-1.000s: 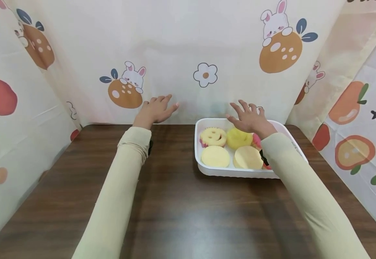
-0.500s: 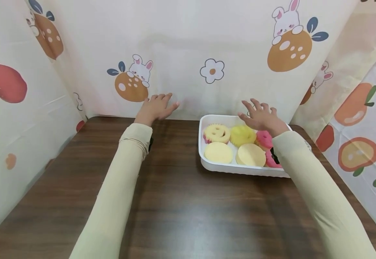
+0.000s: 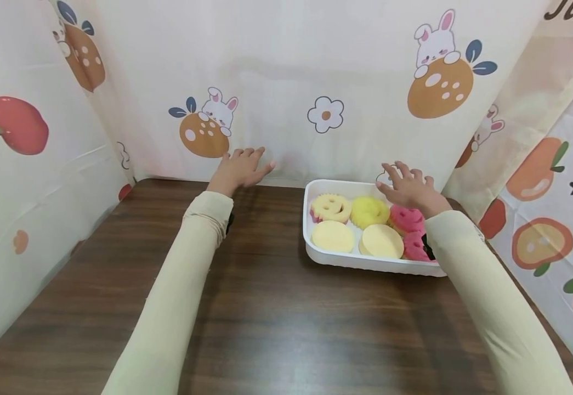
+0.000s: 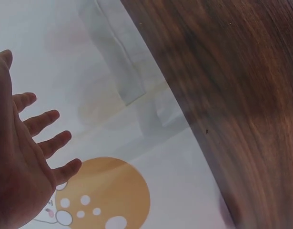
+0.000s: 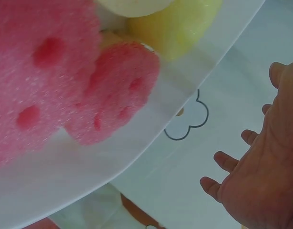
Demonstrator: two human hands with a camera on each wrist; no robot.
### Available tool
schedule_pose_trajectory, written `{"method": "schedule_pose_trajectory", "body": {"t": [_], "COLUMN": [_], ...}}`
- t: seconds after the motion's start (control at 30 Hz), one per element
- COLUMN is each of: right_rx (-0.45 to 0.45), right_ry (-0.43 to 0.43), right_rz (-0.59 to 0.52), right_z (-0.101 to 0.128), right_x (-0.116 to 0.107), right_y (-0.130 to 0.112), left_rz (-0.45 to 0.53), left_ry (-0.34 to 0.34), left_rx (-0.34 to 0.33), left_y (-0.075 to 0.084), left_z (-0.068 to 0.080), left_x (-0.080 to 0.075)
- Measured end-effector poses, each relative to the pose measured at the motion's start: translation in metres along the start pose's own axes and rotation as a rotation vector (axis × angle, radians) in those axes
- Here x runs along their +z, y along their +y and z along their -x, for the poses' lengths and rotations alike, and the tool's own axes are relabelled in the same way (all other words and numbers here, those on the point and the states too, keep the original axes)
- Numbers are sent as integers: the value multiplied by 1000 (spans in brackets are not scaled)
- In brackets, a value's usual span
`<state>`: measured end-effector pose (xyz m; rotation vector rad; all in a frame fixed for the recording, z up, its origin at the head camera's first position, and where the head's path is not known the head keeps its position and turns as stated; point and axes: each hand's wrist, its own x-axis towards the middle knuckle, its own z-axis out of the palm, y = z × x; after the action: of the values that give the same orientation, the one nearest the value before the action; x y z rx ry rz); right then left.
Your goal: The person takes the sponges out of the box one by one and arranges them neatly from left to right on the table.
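My left hand (image 3: 240, 171) hovers over the table's back edge with fingers spread, holding nothing. Past the back right part of a white plastic tray (image 3: 372, 265), my right hand (image 3: 411, 189) hangs in the air, fingers apart and free of any object. Sponges fill the tray: a cream smiley-face sponge (image 3: 330, 207), a bright yellow scalloped sponge (image 3: 369, 212), two plain round cream sponges (image 3: 333, 236) in front, and pink sponges with holes (image 3: 407, 218) at the right. The right wrist view shows a pink sponge (image 5: 125, 90) close up; my right forearm hides the tray's right end.
The dark wood table (image 3: 266, 307) reaches back to a white curtain (image 3: 286, 66) printed with rabbits and fruit. More printed curtain stands along the left (image 3: 24, 197) and right sides, close to the table edges.
My right hand has shifted to the right, uncovering more of the pink sponges. The left hand stays nearly in place, and the head view has turned slightly.
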<state>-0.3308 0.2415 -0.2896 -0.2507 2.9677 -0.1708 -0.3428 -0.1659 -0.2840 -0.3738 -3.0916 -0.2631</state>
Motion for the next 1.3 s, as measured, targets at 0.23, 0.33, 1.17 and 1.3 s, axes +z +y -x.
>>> {"method": "schedule_pose_trajectory", "body": {"t": [0.23,0.33,1.17,1.3], "right_rx": [27,19,83,82], "right_ry": [-31,-38,-72,-85], "right_rz": [13,12,-32,-36], "right_z": [6,9,22,24], "right_x": [3,4,8,8], "right_y": [27,36,80,85], "left_rz": [0,5,43,39], "left_ry": [-6,-25,-100,-103], "left_rx": [-14,-18,48,59], "left_y": [-4,-4,18,22], "left_z": [-4,-5,-18,-18], "left_x": [5,7,34,39]}}
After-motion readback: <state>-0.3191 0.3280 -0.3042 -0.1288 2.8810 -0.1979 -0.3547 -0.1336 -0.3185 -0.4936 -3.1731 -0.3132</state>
